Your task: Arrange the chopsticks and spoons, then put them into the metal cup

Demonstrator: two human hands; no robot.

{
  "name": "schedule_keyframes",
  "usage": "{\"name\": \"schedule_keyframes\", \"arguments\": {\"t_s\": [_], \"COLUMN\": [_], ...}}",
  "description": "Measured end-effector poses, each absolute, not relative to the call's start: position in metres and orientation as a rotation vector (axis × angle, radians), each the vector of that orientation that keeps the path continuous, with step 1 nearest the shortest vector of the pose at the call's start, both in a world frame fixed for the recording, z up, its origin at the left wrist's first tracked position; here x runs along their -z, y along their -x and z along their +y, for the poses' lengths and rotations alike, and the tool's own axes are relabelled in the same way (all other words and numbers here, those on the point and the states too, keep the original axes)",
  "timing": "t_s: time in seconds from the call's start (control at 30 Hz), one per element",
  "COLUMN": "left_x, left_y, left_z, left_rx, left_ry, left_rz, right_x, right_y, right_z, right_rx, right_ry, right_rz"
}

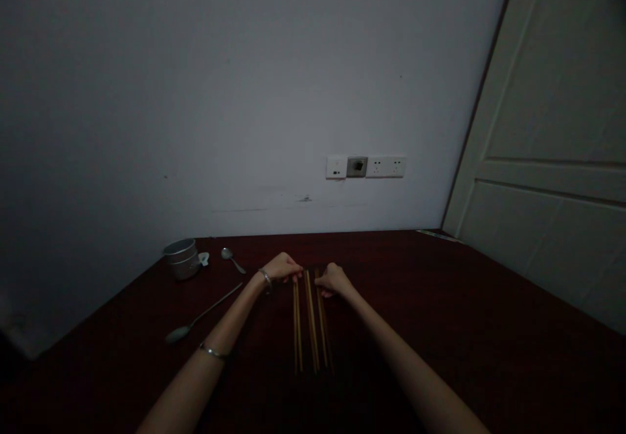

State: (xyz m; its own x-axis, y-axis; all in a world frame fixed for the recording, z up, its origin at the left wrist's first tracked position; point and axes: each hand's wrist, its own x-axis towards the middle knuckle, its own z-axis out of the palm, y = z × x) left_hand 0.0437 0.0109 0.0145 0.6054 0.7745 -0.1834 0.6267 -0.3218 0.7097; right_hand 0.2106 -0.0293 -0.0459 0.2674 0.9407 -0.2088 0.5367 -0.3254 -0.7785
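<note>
Several wooden chopsticks (311, 323) lie side by side on a dark red table (464, 330), running away from me. My left hand (282, 268) rests at their far ends on the left, fingers curled and pinched on the leftmost pair. At the same far ends, my right hand (333, 279) is closed on the rightmost chopsticks. Bracelets sit on my left wrist and forearm.
A long metal spoon (200, 317) lies to the left of my left arm. Further back left stand a small metal pot (182, 259) and a shorter spoon (231, 259). A white wall with sockets (366, 167) is behind; a door (552, 160) is at right.
</note>
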Motion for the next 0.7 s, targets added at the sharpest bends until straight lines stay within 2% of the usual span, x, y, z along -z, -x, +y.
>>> {"name": "schedule_keyframes", "arguments": {"t_s": [0.7], "left_x": [-0.0164], "left_y": [-0.0354], "left_z": [0.0164], "left_rx": [-0.289], "left_ry": [-2.01], "left_rz": [1.149], "right_x": [0.0478], "right_y": [-0.2152], "right_z": [-0.0302], "right_rx": [-0.975], "right_ry": [1.963], "right_rz": [-1.379]}}
